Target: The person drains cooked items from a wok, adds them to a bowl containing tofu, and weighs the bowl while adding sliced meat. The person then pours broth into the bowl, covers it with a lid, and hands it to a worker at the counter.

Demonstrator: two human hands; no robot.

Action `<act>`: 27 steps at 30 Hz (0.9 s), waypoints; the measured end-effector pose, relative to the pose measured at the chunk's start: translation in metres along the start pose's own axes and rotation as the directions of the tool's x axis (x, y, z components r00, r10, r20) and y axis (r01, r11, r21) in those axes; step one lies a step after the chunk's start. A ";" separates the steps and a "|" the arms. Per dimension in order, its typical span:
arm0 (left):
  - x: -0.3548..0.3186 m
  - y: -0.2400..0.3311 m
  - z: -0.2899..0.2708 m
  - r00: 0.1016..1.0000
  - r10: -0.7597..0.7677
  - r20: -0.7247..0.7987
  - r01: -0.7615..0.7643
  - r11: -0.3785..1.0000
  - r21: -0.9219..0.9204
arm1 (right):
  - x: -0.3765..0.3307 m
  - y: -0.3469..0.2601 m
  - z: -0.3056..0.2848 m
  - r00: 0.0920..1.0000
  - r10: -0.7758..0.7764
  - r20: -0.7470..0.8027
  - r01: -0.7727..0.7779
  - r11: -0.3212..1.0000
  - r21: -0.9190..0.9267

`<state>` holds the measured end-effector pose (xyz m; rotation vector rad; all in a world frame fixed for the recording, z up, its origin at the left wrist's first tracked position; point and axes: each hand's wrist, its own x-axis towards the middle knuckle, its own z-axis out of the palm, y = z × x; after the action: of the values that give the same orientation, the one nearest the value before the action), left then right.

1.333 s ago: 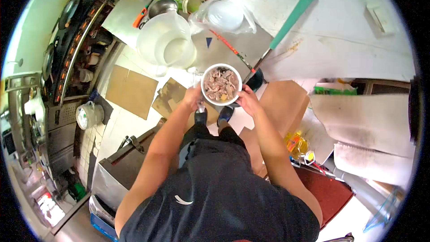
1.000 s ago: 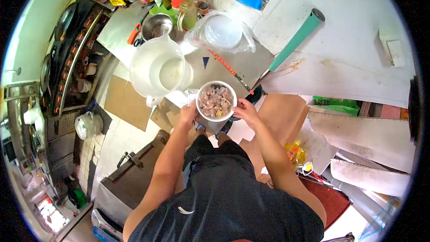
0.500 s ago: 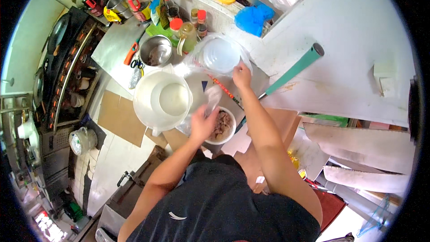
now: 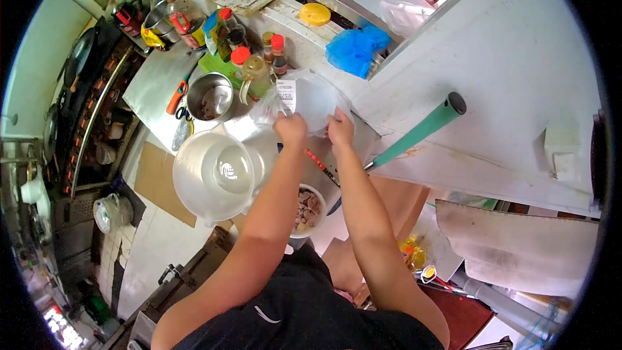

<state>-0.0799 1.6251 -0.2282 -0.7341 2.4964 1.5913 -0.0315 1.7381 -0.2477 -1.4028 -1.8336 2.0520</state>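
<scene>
Two hands, the left hand and the right hand, grip one clear plastic bag. Just below the grip sits one white bowl of meat pieces, and to its left one large white plastic bucket. Left of the grip stands one steel pot; beyond it, up and left, stand at least four capped bottles. Right of the grip lies one green handle; above it are one blue bag and one yellow lid.
</scene>
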 end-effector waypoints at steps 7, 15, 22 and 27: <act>0.005 -0.009 -0.008 0.995 0.097 0.007 -0.096 0.967 0.235 | 0.003 0.001 -0.001 0.998 0.054 0.008 -0.055 0.997 0.055; -0.016 -0.003 -0.022 0.991 0.113 -0.073 -0.123 0.978 -0.165 | -0.021 -0.023 -0.010 0.986 0.169 -0.018 -0.161 0.964 0.213; -0.158 0.018 -0.141 0.946 -0.131 0.297 0.187 0.968 -0.167 | -0.130 0.001 -0.112 0.958 0.124 0.259 -0.147 0.987 0.068; -0.220 -0.035 -0.244 0.907 -0.123 0.403 0.108 0.992 0.060 | -0.227 0.068 -0.159 0.919 0.057 0.391 -0.066 0.998 0.007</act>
<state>0.1724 1.4758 -0.0751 -0.4739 2.1348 1.4738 0.2371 1.7092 -0.1547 -1.1173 -1.9110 2.5269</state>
